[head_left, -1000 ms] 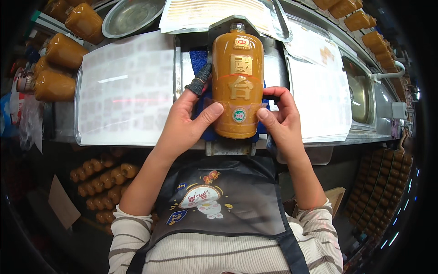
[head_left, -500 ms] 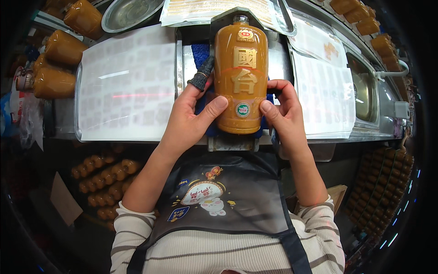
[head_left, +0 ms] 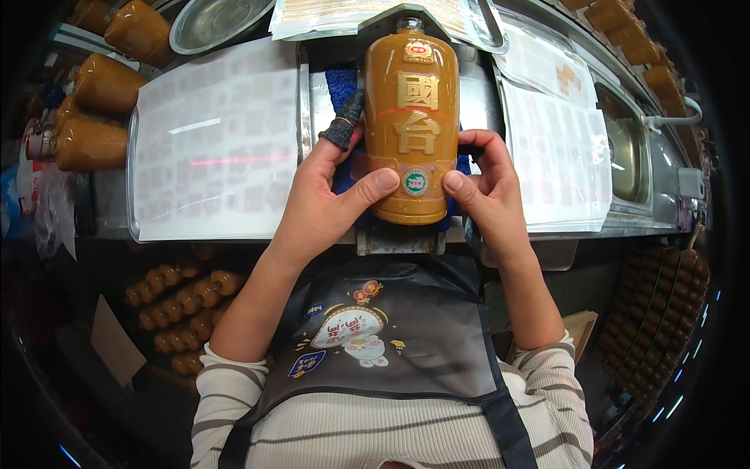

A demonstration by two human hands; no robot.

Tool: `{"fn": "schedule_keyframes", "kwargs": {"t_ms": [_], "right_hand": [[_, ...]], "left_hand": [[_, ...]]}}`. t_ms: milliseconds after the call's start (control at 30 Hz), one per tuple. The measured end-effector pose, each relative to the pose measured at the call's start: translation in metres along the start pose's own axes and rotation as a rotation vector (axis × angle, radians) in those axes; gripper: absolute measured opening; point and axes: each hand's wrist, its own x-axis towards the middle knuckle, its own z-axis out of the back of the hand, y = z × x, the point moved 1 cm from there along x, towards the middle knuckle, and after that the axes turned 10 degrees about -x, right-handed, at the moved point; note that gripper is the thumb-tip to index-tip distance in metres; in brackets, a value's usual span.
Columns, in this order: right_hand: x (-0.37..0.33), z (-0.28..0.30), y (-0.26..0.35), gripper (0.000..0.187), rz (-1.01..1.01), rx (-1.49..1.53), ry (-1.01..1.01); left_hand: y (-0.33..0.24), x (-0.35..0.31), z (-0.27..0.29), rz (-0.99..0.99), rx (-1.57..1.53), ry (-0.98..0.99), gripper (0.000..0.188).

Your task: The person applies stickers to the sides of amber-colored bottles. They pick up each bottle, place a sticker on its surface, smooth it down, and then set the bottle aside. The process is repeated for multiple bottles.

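A glossy amber-brown bottle [head_left: 412, 94] with raised gold characters lies on its back, neck pointing away from me, in a metal holder [head_left: 400, 242]. Near its base is a small round green-and-white emblem on a band of film [head_left: 416, 181] across the glass. My left hand [head_left: 337, 184] grips the bottle's left side, thumb pressed on the film beside the emblem; dark cloth wraps its index finger. On the other side my right hand [head_left: 486, 184] holds the bottle likewise, thumb on its front and fingers curled round the edge. Blue cloth [head_left: 341, 86] shows beneath the bottle.
White sheets with rows of pale labels lie left [head_left: 215, 148] and right [head_left: 553, 164]. A metal bowl [head_left: 219, 23] stands at the far left, with similar bottles [head_left: 92, 144] nearby. A sink [head_left: 625, 148] and white tap [head_left: 680, 121] are at right. More bottles [head_left: 187, 301] fill racks below.
The bottle and holder stay in place. My thumbs remain pressed on the film near the emblem, with only a very slight shift of the hands; the whole view has moved a little.
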Motion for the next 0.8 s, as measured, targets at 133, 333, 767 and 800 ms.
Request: {"fn": "schedule_keyframes", "kwargs": {"t_ms": [133,333,767,800], "right_hand": [[0.0,0.0,0.001,0.057,-0.007,-0.003,0.001],[-0.001,0.001,0.0,0.059,0.002,-0.008,0.005],[0.001,0.005,-0.005,0.059,0.013,0.019,0.041],[0.002,0.007,-0.007,0.059,0.022,0.022,0.054]], "left_hand": [[-0.001,0.001,0.001,0.0,0.004,0.011,0.073],[-0.01,-0.002,-0.01,0.001,0.098,-0.007,0.073],[-0.012,0.001,-0.011,0.001,0.053,-0.012,0.07],[-0.014,0.002,-0.013,0.012,0.028,-0.014,0.069]]}}
